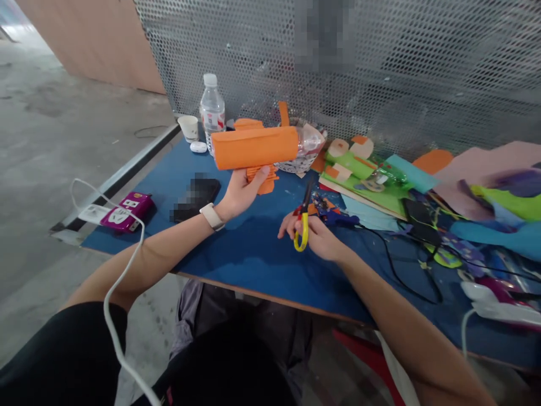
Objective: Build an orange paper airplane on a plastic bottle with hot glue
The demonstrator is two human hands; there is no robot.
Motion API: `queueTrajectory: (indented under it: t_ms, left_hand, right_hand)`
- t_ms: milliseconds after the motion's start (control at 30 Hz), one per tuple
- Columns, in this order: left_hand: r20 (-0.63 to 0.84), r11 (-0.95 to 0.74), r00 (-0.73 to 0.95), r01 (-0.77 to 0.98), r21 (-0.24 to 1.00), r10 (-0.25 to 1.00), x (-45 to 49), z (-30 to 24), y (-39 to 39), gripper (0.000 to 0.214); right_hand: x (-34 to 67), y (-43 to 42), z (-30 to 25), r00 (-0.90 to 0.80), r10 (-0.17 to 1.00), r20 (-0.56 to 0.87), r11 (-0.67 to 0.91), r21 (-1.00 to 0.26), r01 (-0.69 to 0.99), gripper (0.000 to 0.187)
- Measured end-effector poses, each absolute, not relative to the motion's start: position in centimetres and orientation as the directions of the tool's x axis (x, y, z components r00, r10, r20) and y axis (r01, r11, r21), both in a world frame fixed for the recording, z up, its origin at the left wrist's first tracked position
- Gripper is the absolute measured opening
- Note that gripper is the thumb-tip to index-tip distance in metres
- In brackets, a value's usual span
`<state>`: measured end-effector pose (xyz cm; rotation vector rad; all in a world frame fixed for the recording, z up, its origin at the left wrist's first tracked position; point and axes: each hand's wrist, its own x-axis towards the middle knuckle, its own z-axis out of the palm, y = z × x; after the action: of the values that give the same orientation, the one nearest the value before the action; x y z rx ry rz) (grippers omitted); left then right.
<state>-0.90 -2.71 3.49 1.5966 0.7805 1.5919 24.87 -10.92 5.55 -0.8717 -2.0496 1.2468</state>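
My left hand (248, 190) holds up a clear plastic bottle (307, 140) lying sideways, its body wrapped in an orange sheet (253, 148). Orange pieces with cut strips (262, 176) stick out from the wrap beside my thumb. In my right hand (315, 232) is a pair of scissors (303, 225) with yellow and red handles, dark blades pointing up and away from me. The scissors are apart from the bottle, a little to its lower right. Behind the wrapped bottle stands a white basket (296, 164), partly hidden.
An upright water bottle (212, 110), a paper cup (189, 128) and a small white case (198, 147) stand at the back left. A black phone (198, 197) and purple power strip (129, 211) lie nearer. Coloured sheets (380, 192) and cables (391, 265) cover the right side.
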Motion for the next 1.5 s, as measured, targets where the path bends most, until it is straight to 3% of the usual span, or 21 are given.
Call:
queueTrajectory:
  t_ms: [100, 300, 567, 800, 1067, 1300, 1500]
  left_hand:
    - [0.578, -0.572, 0.052, -0.098, 0.815, 0.814, -0.6, 4.2, -4.0, 0.068]
    - [0.596, -0.597, -0.045, -0.080, 0.798, 0.802, -0.2, 4.3, -4.6, 0.067]
    - [0.614, -0.620, -0.092, -0.070, 0.781, 0.784, 0.2, 3.8, -4.8, 0.065]
    - [0.623, -0.637, -0.153, -0.067, 0.768, 0.767, 0.2, 4.2, -5.2, 0.064]
    - [0.587, -0.588, -0.060, 0.005, 0.809, 0.807, 0.3, 4.0, -6.2, 0.074]
    - [0.612, -0.612, -0.022, 0.005, 0.791, 0.791, 1.2, 3.4, -6.7, 0.075]
    - [0.628, -0.627, 0.016, 0.048, 0.777, 0.778, 0.9, 3.1, -7.0, 0.078]
  right_hand:
    - [24.2, -11.5, 4.7, -0.657, 0.735, 0.164, 0.386, -0.899, 0.207, 0.079]
    - [23.6, -11.7, 4.4, -0.543, 0.838, 0.059, 0.156, -0.979, 0.134, 0.079]
    - [23.7, -12.0, 3.9, -0.476, 0.878, 0.050, 0.164, -0.966, 0.201, 0.082]
    - [23.7, -11.2, 2.4, -0.535, 0.798, 0.278, 0.334, -0.942, 0.008, 0.091]
    - [23.7, -11.6, 2.1, -0.467, 0.871, 0.149, 0.274, -0.938, 0.213, 0.094]
    - [23.6, -11.9, 2.8, -0.447, 0.888, 0.105, 0.252, -0.925, 0.283, 0.099]
    - [23.9, -11.7, 2.9, -0.470, 0.874, 0.124, 0.328, -0.864, 0.381, 0.100]
